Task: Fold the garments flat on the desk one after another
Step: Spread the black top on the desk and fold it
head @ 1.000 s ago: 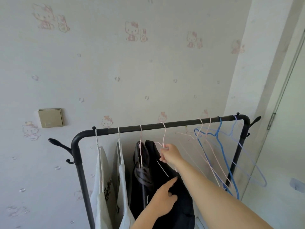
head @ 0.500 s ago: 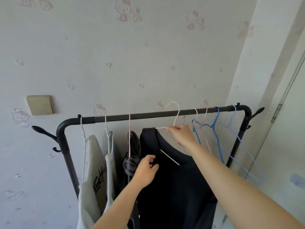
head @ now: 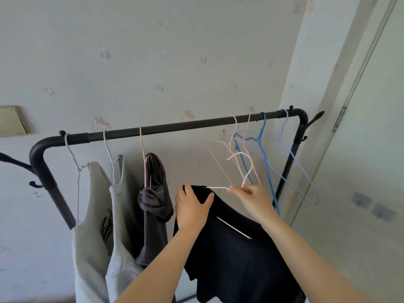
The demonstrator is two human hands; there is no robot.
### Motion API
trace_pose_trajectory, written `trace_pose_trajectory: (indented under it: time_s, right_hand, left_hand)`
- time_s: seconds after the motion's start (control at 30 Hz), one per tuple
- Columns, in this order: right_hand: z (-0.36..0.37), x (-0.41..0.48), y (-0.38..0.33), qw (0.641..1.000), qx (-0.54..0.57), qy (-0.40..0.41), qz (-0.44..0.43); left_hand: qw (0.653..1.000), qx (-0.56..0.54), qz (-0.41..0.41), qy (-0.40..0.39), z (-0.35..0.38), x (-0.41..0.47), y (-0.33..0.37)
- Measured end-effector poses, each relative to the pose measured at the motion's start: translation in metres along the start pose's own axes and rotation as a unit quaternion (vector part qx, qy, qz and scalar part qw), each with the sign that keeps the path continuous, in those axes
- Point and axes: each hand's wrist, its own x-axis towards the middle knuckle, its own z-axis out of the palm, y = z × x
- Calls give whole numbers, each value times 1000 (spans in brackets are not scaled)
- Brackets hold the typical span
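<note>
Two hands work at a black clothes rack [head: 175, 127] that stands against a wall papered with faint pink cartoon figures. The left hand [head: 192, 209] clenches the shoulder of a black garment [head: 236, 259], thumb over the collar edge. The right hand [head: 253, 199] pinches the neck of a pale pink wire hanger [head: 242, 169] whose hook is off the rail, curling free in front of the empty hangers. One arm of that hanger runs leftward to the collar, and another stretch of it shows inside the neck opening. The black garment hangs below the rail between the two hands, its long axis running downward and to the right toward the bottom edge of the view.

On the rail to the left hang a white top with black lettering [head: 91, 226], a second pale top [head: 122, 215] and a bunched grey garment [head: 155, 197], each on its own wire hanger. To the right, empty pink hangers and a bright blue hanger [head: 265, 162] crowd just behind the right hand, with a pale blue hanger [head: 299, 171] beside the rack's end post. A beige switch plate [head: 12, 123] sits on the wall at far left.
</note>
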Motion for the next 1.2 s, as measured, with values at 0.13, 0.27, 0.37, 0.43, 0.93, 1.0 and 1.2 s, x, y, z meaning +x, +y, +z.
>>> trace_pose_trajectory:
  time_s: [0.13,0.27,0.37,0.43,0.93,1.0,1.2]
  right_hand:
    - [-10,-8,17,1000,4,5,5]
    - [-23,-19,24,1000,25,-7,16]
    - [-34,-23,35,999,30,-1,33]
    - [-40,-26,41,999,18,-11,30]
    - [-60,-38,47,988,143,13,-48]
    - [-56,-30,31,991,97,0,-91]
    - [-21,-2,-11,986,-82,-36,-138]
  left_hand:
    - [1000,4,6,-15,7,-4,0]
    - [994,58,80,-41,9,-7,0]
    - [982,114,143,-42,7,-9,1]
    - [971,170,165,-38,2,-9,1]
    - [997,20,-4,-78,-43,5,-28]
    - [996,17,1,-86,-45,3,-24]
    - [989,85,-7,-121,-52,0,-22]
